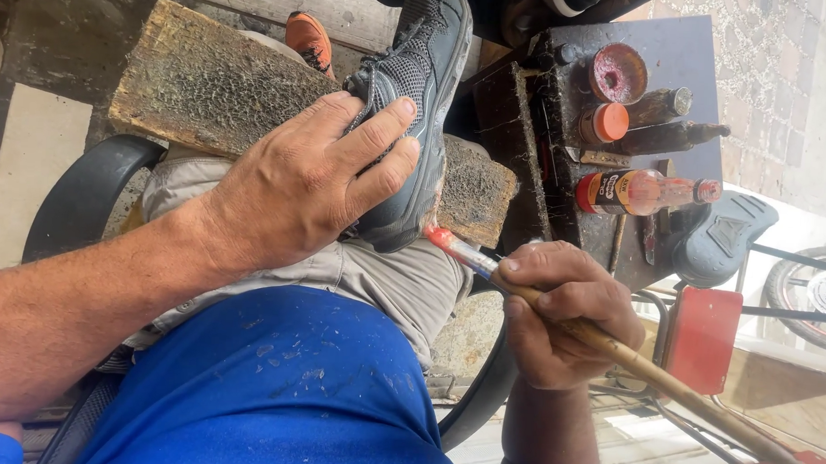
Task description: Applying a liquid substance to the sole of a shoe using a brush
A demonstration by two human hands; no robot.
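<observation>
The grey mesh sports shoe (415,122) lies sole-side against a worn wooden board (208,78) on the lap, pinned by the flat, open left hand (310,178). It looks light and soft-sided, best held across the upper. The right hand (561,324) is clamped around a long wooden-handled brush (610,349), its red tip touching the heel.

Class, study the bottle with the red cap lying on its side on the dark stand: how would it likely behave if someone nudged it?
The bottle lies on its side and looks round, so a nudge would probably roll it. It seems partly full of liquid, so likely heavyish for its size. Its clear, glossy body may be glass, perhaps slippery and breakable if it dropped off the dark stand.
</observation>
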